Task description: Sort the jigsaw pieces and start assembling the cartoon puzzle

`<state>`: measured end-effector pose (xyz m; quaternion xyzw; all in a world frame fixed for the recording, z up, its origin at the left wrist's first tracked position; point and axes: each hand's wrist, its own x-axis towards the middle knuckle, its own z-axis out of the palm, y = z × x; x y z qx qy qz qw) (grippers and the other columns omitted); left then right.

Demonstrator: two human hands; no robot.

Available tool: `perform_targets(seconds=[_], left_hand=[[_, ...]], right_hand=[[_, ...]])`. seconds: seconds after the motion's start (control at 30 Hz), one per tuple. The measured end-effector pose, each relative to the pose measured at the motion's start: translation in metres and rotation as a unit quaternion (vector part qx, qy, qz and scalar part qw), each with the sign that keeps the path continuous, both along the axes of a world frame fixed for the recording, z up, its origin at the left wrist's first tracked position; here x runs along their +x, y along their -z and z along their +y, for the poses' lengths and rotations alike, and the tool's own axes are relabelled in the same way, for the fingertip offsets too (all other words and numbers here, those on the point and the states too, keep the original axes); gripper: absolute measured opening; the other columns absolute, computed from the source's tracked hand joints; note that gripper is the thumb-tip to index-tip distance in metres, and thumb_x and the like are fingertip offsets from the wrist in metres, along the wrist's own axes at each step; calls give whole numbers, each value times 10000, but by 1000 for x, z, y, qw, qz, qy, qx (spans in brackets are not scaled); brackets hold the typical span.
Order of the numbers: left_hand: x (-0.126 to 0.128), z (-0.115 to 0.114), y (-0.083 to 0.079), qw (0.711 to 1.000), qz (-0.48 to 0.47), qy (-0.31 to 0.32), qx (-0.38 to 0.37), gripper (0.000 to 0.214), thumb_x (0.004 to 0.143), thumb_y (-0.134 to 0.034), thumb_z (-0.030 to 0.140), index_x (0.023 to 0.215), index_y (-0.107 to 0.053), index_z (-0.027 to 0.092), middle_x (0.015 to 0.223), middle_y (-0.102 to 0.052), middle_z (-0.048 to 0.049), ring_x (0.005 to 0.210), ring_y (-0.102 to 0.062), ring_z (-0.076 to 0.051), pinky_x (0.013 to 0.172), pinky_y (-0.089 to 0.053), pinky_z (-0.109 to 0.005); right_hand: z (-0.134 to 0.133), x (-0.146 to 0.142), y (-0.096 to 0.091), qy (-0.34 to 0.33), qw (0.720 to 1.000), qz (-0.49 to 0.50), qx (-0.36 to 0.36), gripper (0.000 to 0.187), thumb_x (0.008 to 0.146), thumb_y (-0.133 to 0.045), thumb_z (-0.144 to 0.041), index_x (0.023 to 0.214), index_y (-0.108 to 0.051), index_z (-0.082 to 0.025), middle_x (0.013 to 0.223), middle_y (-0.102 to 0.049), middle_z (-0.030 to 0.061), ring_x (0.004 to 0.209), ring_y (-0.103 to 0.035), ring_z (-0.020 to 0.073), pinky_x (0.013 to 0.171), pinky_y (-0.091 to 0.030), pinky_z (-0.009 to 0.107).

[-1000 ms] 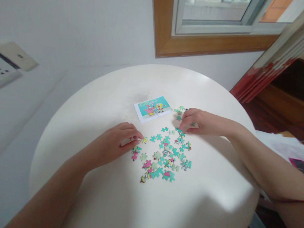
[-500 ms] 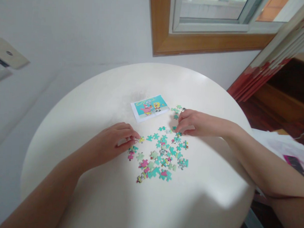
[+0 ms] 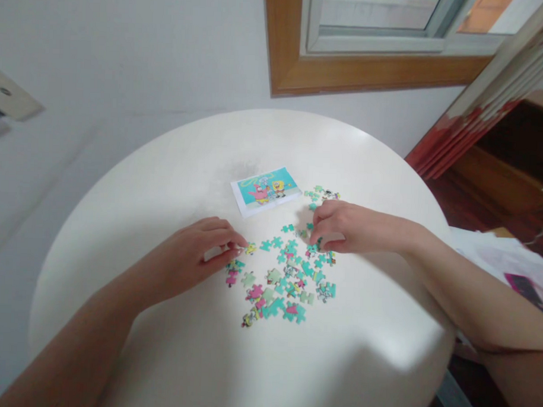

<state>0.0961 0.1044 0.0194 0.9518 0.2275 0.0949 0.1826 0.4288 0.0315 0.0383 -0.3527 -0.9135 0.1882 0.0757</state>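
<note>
Many loose jigsaw puzzle pieces (image 3: 274, 307), in teal, pale green, pink and yellow, lie in a spread heap on the white round table (image 3: 181, 355). My left hand (image 3: 210, 244) is at the heap's left edge, thumb and forefinger pinched at a yellow puzzle piece (image 3: 251, 248). Over the upper right of the heap, my right hand (image 3: 335, 226) is bent down with fingers curled together among teal pieces. Its fingertips cover what they touch, so I cannot make out what they grip. Behind the heap lies a cartoon picture card (image 3: 267, 191).
A small group of pieces (image 3: 319, 188) lies beyond my right hand, right of the card. The table's far edge is near a wall with a wood-framed window (image 3: 369, 73). A red and white curtain (image 3: 447, 144) and a white plastic bag (image 3: 487, 252) are at the right.
My right hand has moved slightly toward me, uncovering more of the dark and yellow pieces beyond it. My left hand stays by the yellow piece. The view has shifted a little.
</note>
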Motion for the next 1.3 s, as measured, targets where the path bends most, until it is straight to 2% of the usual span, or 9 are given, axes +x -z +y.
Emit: perform_targets(seconds=[0.27, 0.47, 0.63, 0.97, 1.13, 1.3], left_hand=[[-1, -2, -2, 1000, -2, 0, 1, 227, 980, -501, 330, 1032, -695, 225, 938, -676, -42, 882, -628, -194, 797, -490, -300], [-1, -3, -5, 1000, -4, -4, 6, 235, 976, -507, 344, 1030, -699, 220, 949, -681, -45, 886, -630, -199, 791, -500, -307], [-1, -3, -5, 1000, -9, 1, 13, 231, 975, -504, 334, 1023, -699, 220, 946, -685, -47, 892, -633, -205, 791, -500, -308], [0, -5, -7, 1000, -8, 5, 13, 229, 979, -497, 330, 1018, -696, 225, 945, -684, -44, 886, -635, -199, 801, -502, -315], [1, -6, -8, 1000, 4, -1, 10, 257, 981, -480, 354, 1011, -700, 225, 951, -692, -51, 902, -637, -206, 831, -509, -329], [1, -7, -8, 1000, -7, 8, 16, 233, 982, -495, 335, 1014, -699, 227, 952, -688, -43, 904, -636, -202, 817, -501, -312]], right_hand=[[2, 0, 0, -10, 999, 22, -34, 135, 897, -624, -129, 876, -737, -200, 878, -658, 50, 944, -578, 179, 884, -461, 310], [4, 9, -3, 28, 994, 24, -99, 132, 897, -631, -154, 900, -760, -181, 880, -692, 53, 879, -619, 161, 822, -489, 298], [6, 12, 0, 38, 994, 22, -96, 150, 920, -610, -196, 908, -758, -170, 875, -699, 59, 841, -630, 153, 778, -495, 293], [3, 13, -3, -1, 994, 32, -107, 212, 964, -550, -180, 934, -759, -166, 872, -718, 67, 863, -625, 160, 804, -473, 301], [3, 11, -2, 37, 997, 35, -56, 182, 956, -573, -234, 917, -742, -181, 855, -700, 63, 884, -603, 178, 845, -456, 324], [1, -5, 5, 36, 995, 90, -9, 200, 959, -544, -201, 1060, -716, -198, 929, -673, 63, 911, -589, 169, 875, -449, 307]])
